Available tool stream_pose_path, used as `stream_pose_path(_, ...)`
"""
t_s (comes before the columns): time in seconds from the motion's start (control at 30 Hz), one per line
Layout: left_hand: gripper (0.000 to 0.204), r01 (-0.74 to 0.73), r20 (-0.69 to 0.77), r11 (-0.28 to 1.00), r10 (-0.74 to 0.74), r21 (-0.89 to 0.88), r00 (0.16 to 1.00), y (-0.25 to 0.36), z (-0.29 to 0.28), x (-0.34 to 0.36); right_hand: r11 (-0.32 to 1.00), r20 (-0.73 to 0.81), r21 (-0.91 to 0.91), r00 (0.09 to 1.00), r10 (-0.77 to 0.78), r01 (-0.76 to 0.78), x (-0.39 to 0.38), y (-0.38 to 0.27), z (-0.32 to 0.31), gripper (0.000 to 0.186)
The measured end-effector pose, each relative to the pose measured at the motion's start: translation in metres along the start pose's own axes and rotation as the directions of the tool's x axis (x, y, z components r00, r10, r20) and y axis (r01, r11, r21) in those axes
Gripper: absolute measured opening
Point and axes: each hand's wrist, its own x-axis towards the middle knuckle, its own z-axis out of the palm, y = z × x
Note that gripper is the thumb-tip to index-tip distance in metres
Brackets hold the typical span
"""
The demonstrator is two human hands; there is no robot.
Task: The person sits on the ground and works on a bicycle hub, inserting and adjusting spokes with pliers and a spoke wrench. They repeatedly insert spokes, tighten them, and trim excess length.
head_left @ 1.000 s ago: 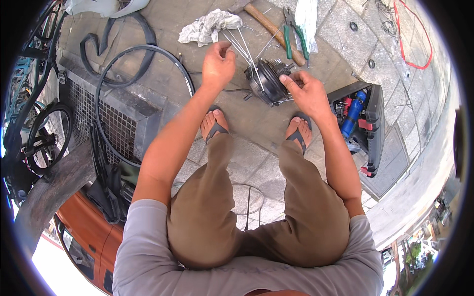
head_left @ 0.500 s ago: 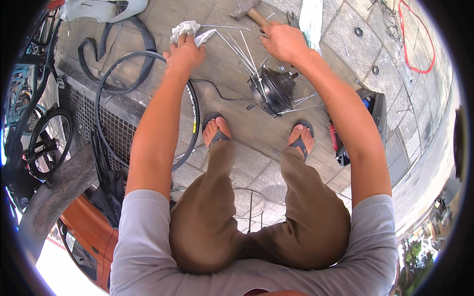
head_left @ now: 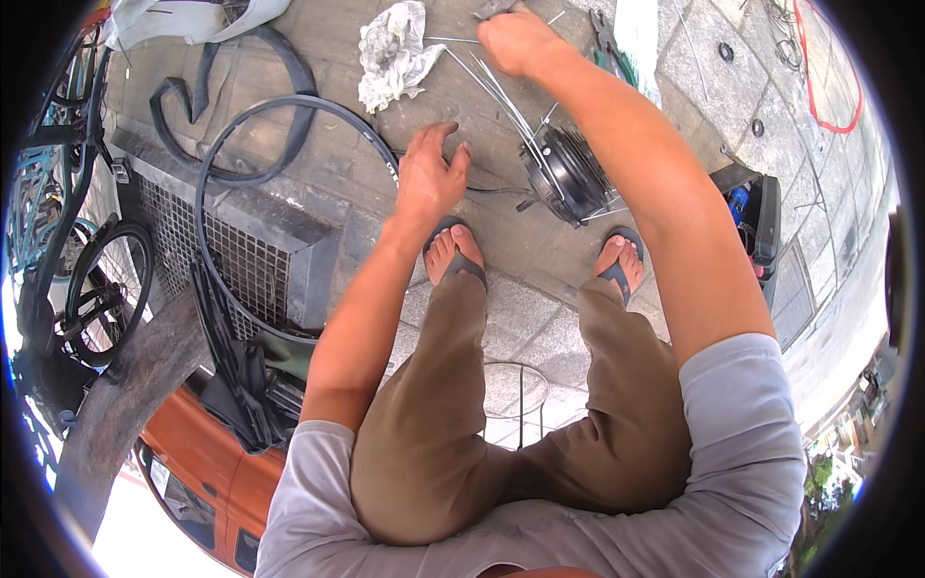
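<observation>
My left hand (head_left: 431,173) hovers empty over the ground with its fingers apart, between the black wheel rim (head_left: 220,144) and the black hub motor (head_left: 564,178). Several loose silver spokes stick out from the hub, and a cable trails from it. At the top, my right hand (head_left: 523,40) is closed over the handle of a hammer (head_left: 494,9); only part of the metal head shows past my fingers. A crumpled white rag (head_left: 393,60) lies beyond my left hand. Green-handled pliers (head_left: 609,46) rest to the right of my right hand.
A black inner tube (head_left: 289,72) lies at far left, beside a metal grate (head_left: 183,217). On the right stands a black toolbox (head_left: 761,222). Small black rings (head_left: 726,52) and a red cord (head_left: 836,127) lie on the paving. Bicycles (head_left: 101,289) stand at left.
My left hand has let go of the white rag and drawn back toward me. My right hand has moved left and farther along the hammer, covering its handle. The whole view has shifted slightly.
</observation>
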Motion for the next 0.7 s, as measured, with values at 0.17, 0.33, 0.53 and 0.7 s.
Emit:
stream_pose_path(0.17, 0.035, -0.016, 0.005, 0.998, 0.016, -0.063, 1.000, 0.005, 0.002, -0.003, 0.995, -0.233, -0.103, 0.972, -0.015, -0.009, 0.007, 0.005, 0.042, 0.023)
stream_pose_path(0.33, 0.032, -0.078, -0.003, 0.994, 0.078, -0.074, 0.997, 0.002, 0.005, -0.011, 0.991, -0.194, -0.113, 0.976, -0.098, 0.077, 0.008, 0.009, 0.037, 0.033)
stream_pose_path(0.53, 0.031, -0.087, 0.053, 0.987, 0.095, -0.136, 0.994, 0.015, 0.009, -0.023, 1.000, -0.145, -0.016, 0.989, -0.010, 0.008, 0.009, 0.003, 0.039, 0.030)
stream_pose_path(0.7, 0.032, -0.048, 0.098, 0.982, 0.067, -0.182, 0.993, 0.025, 0.013, -0.030, 0.999, -0.154, 0.046, 0.988, -0.022, 0.029, -0.001, 0.001, 0.035, 0.029)
